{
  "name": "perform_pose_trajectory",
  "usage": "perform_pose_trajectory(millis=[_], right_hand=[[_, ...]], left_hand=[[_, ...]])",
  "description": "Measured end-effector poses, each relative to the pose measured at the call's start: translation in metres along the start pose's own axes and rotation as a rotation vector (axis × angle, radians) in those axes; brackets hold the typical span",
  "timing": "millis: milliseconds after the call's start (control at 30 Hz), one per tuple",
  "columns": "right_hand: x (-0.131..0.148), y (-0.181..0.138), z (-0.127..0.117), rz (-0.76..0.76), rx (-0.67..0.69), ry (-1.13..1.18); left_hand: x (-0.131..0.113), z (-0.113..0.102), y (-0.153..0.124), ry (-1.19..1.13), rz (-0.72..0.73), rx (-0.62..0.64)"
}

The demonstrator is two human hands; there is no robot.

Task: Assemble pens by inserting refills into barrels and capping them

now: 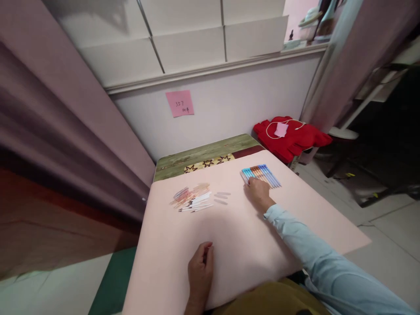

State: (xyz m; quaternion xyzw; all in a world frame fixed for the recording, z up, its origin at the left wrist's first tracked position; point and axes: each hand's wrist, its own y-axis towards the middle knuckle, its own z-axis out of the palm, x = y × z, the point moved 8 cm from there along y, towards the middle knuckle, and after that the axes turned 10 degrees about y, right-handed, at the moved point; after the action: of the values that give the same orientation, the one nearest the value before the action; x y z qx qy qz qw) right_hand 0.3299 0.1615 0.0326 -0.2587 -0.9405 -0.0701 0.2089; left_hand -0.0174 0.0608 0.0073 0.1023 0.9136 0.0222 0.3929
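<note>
My right hand (pixel 258 192) reaches to the left end of a neat row of pens (pixel 265 175). The pens run from light blue through brown to darker blue, side by side. Its fingers are closed at a pale pen (pixel 243 176) on the row's left edge and cover its lower part. My left hand (pixel 201 264) rests near the front of the table with its fingers curled in, and nothing shows in them. Left of the row lies a loose pile of brown, reddish and white pens (pixel 192 197). Three slim grey pieces (pixel 222 197) lie beside the pile.
A pale pink cover lies over the table (pixel 249 253), whose green wood-look back edge (pixel 200 154) shows near the wall. A pink note (pixel 180 104) is stuck on the wall. Red cloth (pixel 292 138) lies beyond the back right corner. A curtain (pixel 82 118) hangs at left.
</note>
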Motion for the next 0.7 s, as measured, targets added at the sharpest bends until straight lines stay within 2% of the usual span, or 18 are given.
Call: perform_pose_trajectory(millis=[200,300,400,533,633,700], right_hand=[[-0.007,-0.010,-0.002,-0.069,-0.128,0.072],[0.005,-0.019,0.005,-0.131,-0.116,0.308],[0.017,-0.030,0.025,-0.117,-0.046,0.615],[0.023,-0.043,0.050,-0.087,-0.039,0.814],[0.022,-0.049,0.059,-0.100,-0.065,0.856],[0.019,-0.050,0.060,-0.106,-0.071,0.882]], left_hand=[[-0.001,0.003,-0.003,-0.026,-0.041,0.004],[0.004,0.004,-0.006,-0.071,-0.098,-0.010],[0.013,-0.001,-0.001,-0.170,-0.184,-0.043],[0.027,-0.036,0.034,-0.211,-0.249,-0.229],[0.025,-0.065,0.073,-0.027,-0.150,-0.355],[0.022,-0.069,0.097,0.143,-0.067,-0.361]])
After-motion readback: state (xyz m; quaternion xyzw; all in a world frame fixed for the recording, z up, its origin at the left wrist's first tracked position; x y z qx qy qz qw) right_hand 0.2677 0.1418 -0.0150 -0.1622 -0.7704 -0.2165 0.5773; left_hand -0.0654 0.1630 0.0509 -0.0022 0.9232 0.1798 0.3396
